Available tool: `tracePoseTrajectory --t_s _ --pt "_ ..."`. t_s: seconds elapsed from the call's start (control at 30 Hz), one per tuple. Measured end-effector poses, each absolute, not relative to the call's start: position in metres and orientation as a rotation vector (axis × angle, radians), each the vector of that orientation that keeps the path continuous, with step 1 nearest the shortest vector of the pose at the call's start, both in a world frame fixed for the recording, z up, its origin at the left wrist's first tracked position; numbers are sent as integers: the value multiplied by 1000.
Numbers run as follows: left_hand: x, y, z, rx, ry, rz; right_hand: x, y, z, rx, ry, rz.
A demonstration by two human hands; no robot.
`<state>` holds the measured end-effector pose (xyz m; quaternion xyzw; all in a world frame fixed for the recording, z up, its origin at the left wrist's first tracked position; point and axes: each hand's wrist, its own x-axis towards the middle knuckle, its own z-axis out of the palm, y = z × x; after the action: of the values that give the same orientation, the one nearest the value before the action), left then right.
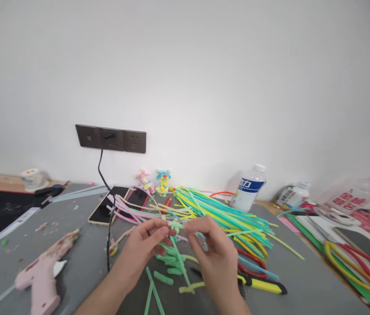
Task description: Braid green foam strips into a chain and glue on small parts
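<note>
My left hand [142, 249] and my right hand [214, 253] meet above the grey table [83, 258], fingertips pinched together on a light green pipe cleaner piece [176, 225]. Its stem [180, 262] hangs down between my hands. Short green cut pieces [168, 267] lie on the table just below. A big heap of green, yellow and blue pipe cleaners [227, 218] spreads behind and to the right of my hands.
A pink glue gun [43, 273] lies front left, its black cord running to a wall socket [111, 138]. Two phones [109, 210] lie behind. Yellow-handled cutters [263, 284], plastic bottles [249, 188], small pipe-cleaner figures [163, 180] and red and yellow strands [352, 258] sit around.
</note>
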<state>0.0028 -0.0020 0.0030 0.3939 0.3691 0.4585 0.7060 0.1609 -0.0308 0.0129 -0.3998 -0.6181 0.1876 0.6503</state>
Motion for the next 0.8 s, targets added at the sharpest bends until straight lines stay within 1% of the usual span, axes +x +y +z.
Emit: tracePoseTrajectory --t_s 0.07,0.17,0.33,0.53,0.67,0.8 --pt "2 -1 2 812 760 1001 159 -33 14 -839 -1635 308" --pt "2 1 1 700 729 1024 157 -33 13 -779 -1832 205" --pt "3 0 2 518 701 1000 156 -32 13 -757 -1864 112" --pt "2 -4 8 577 636 1025 157 -34 17 -770 -1666 311" --pt "1 -4 6 727 650 1040 156 -31 15 -796 -1485 533" --pt "1 -5 6 861 684 964 159 -25 10 -890 -1299 724"
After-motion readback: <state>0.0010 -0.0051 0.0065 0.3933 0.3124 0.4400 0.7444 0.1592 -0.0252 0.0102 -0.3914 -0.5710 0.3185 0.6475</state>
